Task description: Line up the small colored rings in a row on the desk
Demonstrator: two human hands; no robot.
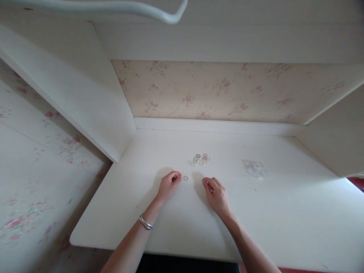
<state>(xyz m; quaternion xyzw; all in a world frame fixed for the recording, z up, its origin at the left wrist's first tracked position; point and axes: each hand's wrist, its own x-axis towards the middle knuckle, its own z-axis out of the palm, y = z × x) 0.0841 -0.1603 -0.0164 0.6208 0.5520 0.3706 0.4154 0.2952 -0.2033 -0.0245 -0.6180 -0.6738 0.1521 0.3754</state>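
Note:
My left hand (169, 185) rests on the white desk (270, 212) with its fingers curled; a single small gold ring (185, 178) lies just to the right of its fingertips. My right hand (216, 194) lies a little to the right, fingers bent loosely, palm down. Whether either hand pinches something tiny is too small to tell. Beyond both hands a cluster of several small metal rings (199, 159) lies on the desk. A silver bangle (146, 223) is on my left wrist.
A small clear plastic bag (254, 168) lies to the right of the rings. White side panels and a floral back wall (227, 91) enclose the desk. A white cable (119, 7) hangs across the top.

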